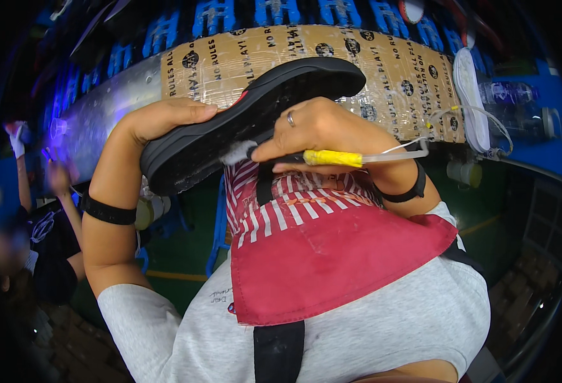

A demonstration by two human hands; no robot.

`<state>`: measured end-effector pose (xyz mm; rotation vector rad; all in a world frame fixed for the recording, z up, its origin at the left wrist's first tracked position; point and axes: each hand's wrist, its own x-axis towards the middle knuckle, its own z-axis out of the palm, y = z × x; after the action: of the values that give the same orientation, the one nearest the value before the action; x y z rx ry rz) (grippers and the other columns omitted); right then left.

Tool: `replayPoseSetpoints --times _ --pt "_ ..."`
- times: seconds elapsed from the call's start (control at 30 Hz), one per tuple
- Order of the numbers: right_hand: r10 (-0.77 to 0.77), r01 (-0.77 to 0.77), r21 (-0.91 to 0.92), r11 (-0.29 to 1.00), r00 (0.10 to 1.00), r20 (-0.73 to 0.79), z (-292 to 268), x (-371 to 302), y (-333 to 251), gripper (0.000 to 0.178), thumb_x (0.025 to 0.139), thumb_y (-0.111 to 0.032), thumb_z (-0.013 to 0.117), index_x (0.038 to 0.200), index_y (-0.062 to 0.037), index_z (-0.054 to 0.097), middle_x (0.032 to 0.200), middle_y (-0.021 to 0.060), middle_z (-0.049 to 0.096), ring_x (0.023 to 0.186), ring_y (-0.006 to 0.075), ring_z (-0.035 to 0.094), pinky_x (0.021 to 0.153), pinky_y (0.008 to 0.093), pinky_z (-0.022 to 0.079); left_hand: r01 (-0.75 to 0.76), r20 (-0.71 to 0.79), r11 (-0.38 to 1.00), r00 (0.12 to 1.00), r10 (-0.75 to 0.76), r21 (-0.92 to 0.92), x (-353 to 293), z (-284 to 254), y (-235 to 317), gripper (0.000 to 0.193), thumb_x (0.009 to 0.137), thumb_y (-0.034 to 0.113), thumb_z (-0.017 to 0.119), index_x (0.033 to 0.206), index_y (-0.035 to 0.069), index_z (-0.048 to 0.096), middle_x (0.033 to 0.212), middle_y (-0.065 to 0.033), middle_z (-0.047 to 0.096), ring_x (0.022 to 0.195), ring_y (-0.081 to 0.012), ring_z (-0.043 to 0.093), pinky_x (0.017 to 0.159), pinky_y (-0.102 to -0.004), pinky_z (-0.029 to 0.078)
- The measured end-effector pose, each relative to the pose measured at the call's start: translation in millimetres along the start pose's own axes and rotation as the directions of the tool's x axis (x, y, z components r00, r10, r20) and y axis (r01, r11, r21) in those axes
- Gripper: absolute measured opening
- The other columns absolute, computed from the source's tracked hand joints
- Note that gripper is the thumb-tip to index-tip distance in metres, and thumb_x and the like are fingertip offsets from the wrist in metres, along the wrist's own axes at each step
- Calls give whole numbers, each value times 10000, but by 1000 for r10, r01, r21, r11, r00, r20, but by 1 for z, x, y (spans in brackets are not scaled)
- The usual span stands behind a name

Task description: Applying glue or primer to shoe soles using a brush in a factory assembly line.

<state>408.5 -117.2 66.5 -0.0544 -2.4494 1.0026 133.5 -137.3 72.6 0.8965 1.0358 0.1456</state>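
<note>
A large black shoe sole [262, 118] with a small red patch on its side is held tilted over the bench, in front of my chest. My left hand [166, 120] is closed round its left end, thumb along the upper edge, the other fingers hidden behind it. In my right hand [322, 131] is a brush [333, 158] with yellow wrapping on its handle and a clear tube leading off to the right. Its white bristle tip rests against the near face of the sole. That face looks wet in places.
Printed cardboard [408, 76] under clear film covers the bench beyond the sole. At the right lie a white sole [472, 102] and a clear plastic bottle [510, 92]. Blue racks [278, 11] line the far side. Another person [45, 236] works at the left.
</note>
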Motion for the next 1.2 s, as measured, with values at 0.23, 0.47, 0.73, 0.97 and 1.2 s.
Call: replayPoseSetpoints --times 0.23,0.47,0.73,0.97,1.2 --pt "26 -39 200 979 997 68 -1 -13 10 211 732 -128 663 937 -78 668 665 128 590 623 299 571 553 359 456 -30 -94 1000 995 30 9 -7 -2 -4 475 855 348 567 1159 -16 554 1098 -127 600 957 -156 581 855 -259 443" --pt "59 -55 195 979 998 -15 -12 -17 11 239 697 -103 728 927 -61 681 703 112 638 561 238 584 530 300 451 -215 -344 796 939 9 -566 -3 9 -27 422 871 284 537 1159 -24 532 1081 -162 603 885 -220 635 823 -306 499" --pt "211 -153 182 971 909 -360 -24 -14 6 254 710 -120 726 952 -63 679 760 98 661 608 153 609 552 240 454 -902 -675 340 425 603 -265 40 30 -51 458 953 296 329 1345 61 322 1362 -110 370 1239 -253 374 1020 -426 314" --pt "309 -182 319 930 856 -414 -22 -25 6 280 704 -48 680 965 47 644 762 108 633 656 123 558 577 234 417 -749 -534 17 488 691 -662 43 40 -92 839 786 653 419 1404 128 204 1425 -201 214 1296 -443 198 963 -671 225" --pt "515 -306 460 834 733 -445 -14 -15 -4 271 727 -50 680 985 26 645 839 89 649 707 101 579 621 205 447 -631 -577 -172 521 630 -757 65 73 -100 869 771 646 468 1397 104 201 1359 -262 281 1210 -473 329 903 -639 353"
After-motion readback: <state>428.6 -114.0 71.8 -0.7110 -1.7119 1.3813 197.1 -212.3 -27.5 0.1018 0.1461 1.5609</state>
